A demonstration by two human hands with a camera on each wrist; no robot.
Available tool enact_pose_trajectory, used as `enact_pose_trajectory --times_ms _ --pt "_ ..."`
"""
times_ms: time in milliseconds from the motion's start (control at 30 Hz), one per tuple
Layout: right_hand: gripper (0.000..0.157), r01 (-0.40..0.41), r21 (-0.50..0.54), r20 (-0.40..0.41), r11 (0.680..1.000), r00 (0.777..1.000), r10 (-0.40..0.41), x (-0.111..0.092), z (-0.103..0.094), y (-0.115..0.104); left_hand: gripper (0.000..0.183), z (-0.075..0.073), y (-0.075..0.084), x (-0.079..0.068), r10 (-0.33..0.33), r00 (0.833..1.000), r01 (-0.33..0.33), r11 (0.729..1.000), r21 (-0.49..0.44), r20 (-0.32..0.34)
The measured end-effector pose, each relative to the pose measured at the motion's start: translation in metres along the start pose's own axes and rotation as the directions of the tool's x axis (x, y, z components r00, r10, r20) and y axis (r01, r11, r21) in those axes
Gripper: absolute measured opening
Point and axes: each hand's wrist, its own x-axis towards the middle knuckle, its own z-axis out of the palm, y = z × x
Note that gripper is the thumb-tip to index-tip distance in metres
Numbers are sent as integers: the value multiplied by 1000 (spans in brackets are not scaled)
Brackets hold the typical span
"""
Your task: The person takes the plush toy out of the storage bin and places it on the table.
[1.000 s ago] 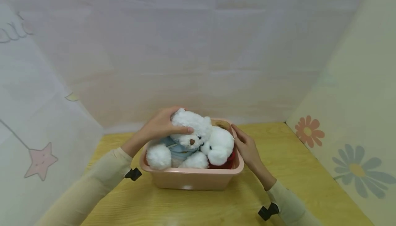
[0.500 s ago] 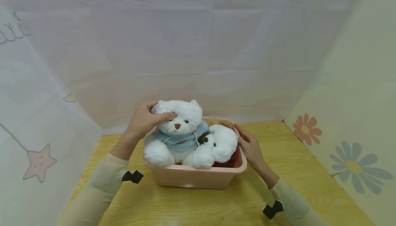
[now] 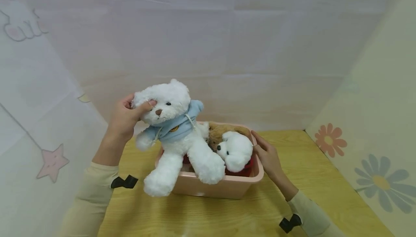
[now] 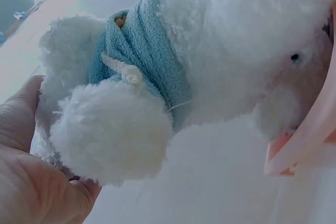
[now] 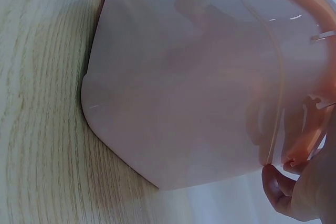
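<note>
A white teddy bear point(image 3: 185, 146) in a blue hoodie hangs tilted over the left part of a pink plastic basin point(image 3: 211, 191). My left hand point(image 3: 121, 121) grips its head from the side, the thumb across the face near one eye. In the left wrist view the bear's arm point(image 4: 113, 132) hides part of that grip. On the basin's right rim, my right hand point(image 3: 269, 157) holds on; the right wrist view has its curled fingers point(image 5: 278, 190) against the rim. Inside the basin lie a white plush toy point(image 3: 239, 152) with a dark nose and a brown plush toy point(image 3: 224, 131).
The basin stands on a yellow wood-grain table point(image 3: 292, 179). A pale cloth wall point(image 3: 260, 49) rises behind it, with a printed wall on each side. Red fabric point(image 3: 238, 173) shows low in the basin under the white plush toy.
My left hand has raised the teddy bear up and to the left, from lying in the basin to hanging with its legs over the front rim. The right hand stays at the rim.
</note>
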Motion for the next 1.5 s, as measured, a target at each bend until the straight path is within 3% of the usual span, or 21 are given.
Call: enact_pose_trajectory --times_ms 200,400,633,1033,1167,1300,1500 --pt "50 6 -6 -25 1000 1000 -6 0 -3 3 42 -14 13 2 9 1000 -9 1000 -4 -27" --pt "50 14 13 -49 1000 999 -13 -3 -8 5 38 -33 25 1 73 995 -71 997 40 -66" --pt "49 28 5 -71 1000 997 -28 -5 -23 14 33 -65 22 -1 85 987 -82 996 26 -138" --pt "47 23 -56 -137 998 990 -30 -15 -58 18 34 -117 -27 13 58 983 -75 993 -93 -173" --pt "47 -12 -67 -174 998 985 1 -23 -72 21 35 -128 -52 21 20 983 -11 999 53 -182" --pt "46 -40 -68 -217 997 976 24 -31 -86 23 35 -136 -74 25 -35 977 83 971 224 -210" --pt "46 -53 -66 -245 996 969 35 -41 -102 23 38 -149 -98 21 -102 966 180 925 335 -237"
